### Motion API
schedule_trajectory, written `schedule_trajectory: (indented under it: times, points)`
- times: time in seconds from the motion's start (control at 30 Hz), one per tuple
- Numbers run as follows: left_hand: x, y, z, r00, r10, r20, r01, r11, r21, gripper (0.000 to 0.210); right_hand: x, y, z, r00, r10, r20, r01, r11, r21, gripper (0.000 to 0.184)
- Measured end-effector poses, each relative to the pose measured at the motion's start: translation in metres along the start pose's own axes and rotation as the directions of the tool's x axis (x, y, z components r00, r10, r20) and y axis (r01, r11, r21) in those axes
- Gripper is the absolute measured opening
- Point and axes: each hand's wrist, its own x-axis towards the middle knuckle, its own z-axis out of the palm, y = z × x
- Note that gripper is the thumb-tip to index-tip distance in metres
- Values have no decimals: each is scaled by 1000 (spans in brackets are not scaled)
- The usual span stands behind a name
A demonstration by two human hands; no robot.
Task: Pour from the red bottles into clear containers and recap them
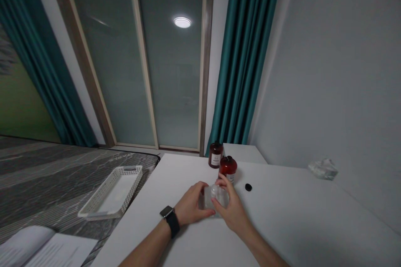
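Lower centre of frame: left hand (191, 206), smartwatch (169, 216) at the wrist, and right hand (230, 210) both closed around a small clear container (214, 196) on the white table (282, 225). Step, as judged: working its top. Next move calls for a steady base hold. Just beyond: red bottle (227, 167), black cap (248, 187), brown bottle (215, 154). Left: white basket (111, 192).
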Motion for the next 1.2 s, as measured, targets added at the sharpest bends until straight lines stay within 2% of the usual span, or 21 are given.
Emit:
schedule_trajectory:
  times: [0.1, 0.27, 0.4, 0.8, 0.97, 1.1, 1.2]
  points:
    - [0, 0, 0, 1000, 15, -7, -15, 1000, -20, 57, -2, -2, 0, 999, 19, 35, -19, 1000, 7, 70]
    - [0, 1, 0, 1000, 26, -17, -27, 999, -18, 54, -3, -3, 0, 999, 39, 9, -39, 999, -14, 72]
    - [0, 3, -1, 1000, 25, -13, -26, 999, -21, 54, -3, -4, 0, 997, 50, 50, -51, 998, 25, 75]
    - [0, 1, -1, 1000, 8, -10, -8, 1000, -24, 55, -3, -2, 2, 998, 59, 38, -61, 995, 79, 78]
    - [0, 1, 0, 1000, 22, -12, -22, 1000, -17, 55, -3, -4, 0, 992, 53, 111, -68, 989, 131, 83]
    - [-1, 1, 0, 1000, 24, -17, -24, 1000, -5, 55, -4, -2, 0, 996, 75, 58, -80, 991, 103, 83]
    - [-1, 1, 0, 999, 29, -17, -29, 1000, -2, 55, -4, -1, 1, 996, 69, 60, -75, 992, 106, 83]
